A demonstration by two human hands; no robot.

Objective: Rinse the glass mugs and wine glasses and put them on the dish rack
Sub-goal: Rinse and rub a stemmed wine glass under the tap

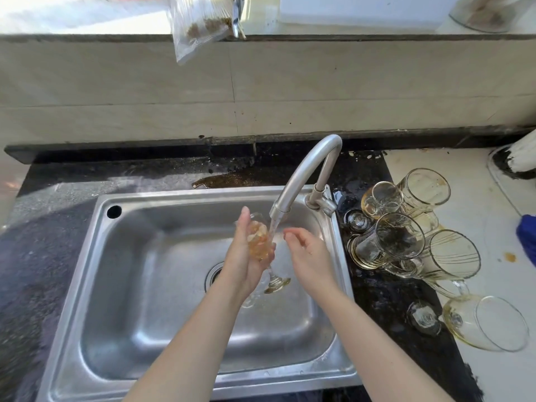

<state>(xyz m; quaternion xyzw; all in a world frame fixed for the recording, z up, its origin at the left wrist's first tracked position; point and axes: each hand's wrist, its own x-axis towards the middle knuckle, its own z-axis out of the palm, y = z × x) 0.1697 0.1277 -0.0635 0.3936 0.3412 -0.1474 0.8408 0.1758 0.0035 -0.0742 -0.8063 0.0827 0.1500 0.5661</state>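
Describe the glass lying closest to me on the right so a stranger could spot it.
Start at the steel sink. Right of it lies a pile of glasses. The wine glass lies on its side nearest the camera, unstacked, rim pointing right.

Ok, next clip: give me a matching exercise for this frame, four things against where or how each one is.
Things:
1. wine glass in the left hand
2. faucet
3. glass mugs
4. plastic bag

States:
A. hanging over the ledge
B. lying tipped, right of the sink
C. pouring water
D. under the stream

Pairs: 1-D, 2-C, 3-B, 4-A
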